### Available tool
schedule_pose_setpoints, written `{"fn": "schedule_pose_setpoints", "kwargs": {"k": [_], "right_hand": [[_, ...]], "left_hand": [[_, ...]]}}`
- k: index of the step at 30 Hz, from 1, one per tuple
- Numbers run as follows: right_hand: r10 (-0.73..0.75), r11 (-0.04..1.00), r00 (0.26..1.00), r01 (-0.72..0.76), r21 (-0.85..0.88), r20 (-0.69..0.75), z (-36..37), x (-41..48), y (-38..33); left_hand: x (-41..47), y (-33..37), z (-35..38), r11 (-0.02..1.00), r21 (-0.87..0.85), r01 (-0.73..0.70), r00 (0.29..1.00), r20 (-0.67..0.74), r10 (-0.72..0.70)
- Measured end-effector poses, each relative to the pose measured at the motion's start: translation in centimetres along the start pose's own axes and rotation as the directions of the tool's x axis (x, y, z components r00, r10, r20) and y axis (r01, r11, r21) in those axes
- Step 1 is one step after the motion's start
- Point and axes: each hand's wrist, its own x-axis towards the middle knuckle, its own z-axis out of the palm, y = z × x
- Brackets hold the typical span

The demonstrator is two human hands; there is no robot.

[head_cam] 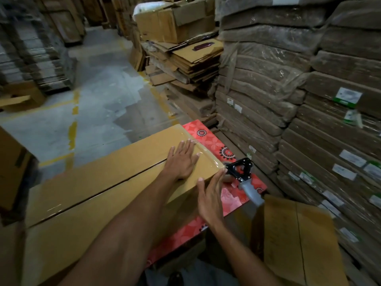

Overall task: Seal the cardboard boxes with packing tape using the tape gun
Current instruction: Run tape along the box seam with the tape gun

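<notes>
On box (107,188) top, we pressed left hand (181,159) flat, fingers spread; right hand (210,195) open against its end; tape gun (244,178) lay beside.

Plain tan cardboard box (99,195) on red floral-patterned surface (208,137); black-framed, grey-handled tape gun (243,178).

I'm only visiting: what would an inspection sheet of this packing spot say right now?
Surface: red floral board under the box.
Job's things: long cardboard box, flaps closed, centre seam mostly bare, clear tape strip across its right end; tape gun lying on the board beside it.
Clutter: loose open carton at lower right.
Grippers: left hand flat on the box top; right hand pressing the box's end face; neither holds anything.
Cables: nothing seen.
Surroundings: wrapped stacks of flat cartons, concrete floor with yellow lines.
</notes>
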Motion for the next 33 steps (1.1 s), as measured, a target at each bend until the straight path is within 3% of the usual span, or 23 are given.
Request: {"fn": "schedule_pose_setpoints", "kwargs": {"k": [6, 14, 20, 23, 26, 29, 31, 33], "right_hand": [[0.004, 1.000, 1.000, -0.003, 0.028, -0.019, 0.0, -0.7, -2.0], [0.089, 0.989, 0.979, -0.109, 0.101, 0.184, 6.3, -7.8, -5.6], [0.090, 0.977, 0.916, -0.158, 0.145, 0.391, 11.4, -9.5, -9.0], [-0.003, 0.986, 0.926, -0.061, 0.157, 0.378, 11.5, -2.7, -10.3], [-0.198, 0.978, 0.906, 0.207, 0.015, 0.374, 10.4, 5.8, -11.2], [-0.294, 0.852, 0.847, 0.443, -0.280, 0.443, 9.9, 10.1, -12.2], [-0.306, 0.736, 0.810, 0.535, -0.415, 0.501, 9.3, 10.4, -12.1], [-0.327, 0.612, 0.799, 0.586, -0.531, 0.504, 8.6, 9.8, -11.2]], "left_hand": [[-5.3, -5.3, -0.7, 0.998, -0.023, 0.066, 0.997, -0.035, -0.066], [-11.2, -19.5, -4.0, 0.893, -0.013, 0.449, 0.890, -0.083, -0.449], [-14.0, -25.8, -5.4, 0.823, 0.027, 0.567, 0.822, -0.087, -0.563], [-16.1, -27.8, -5.8, 0.743, 0.003, 0.670, 0.741, -0.081, -0.667], [-17.9, -27.7, -6.1, 0.657, -0.045, 0.752, 0.656, -0.039, -0.754], [-18.5, -22.2, -6.2, 0.701, -0.034, 0.713, 0.699, -0.059, -0.713], [-18.7, -17.2, -5.8, 0.785, 0.005, 0.619, 0.783, -0.081, -0.617], [-18.7, -13.0, -4.8, 0.857, 0.053, 0.512, 0.859, -0.013, -0.512]]}}
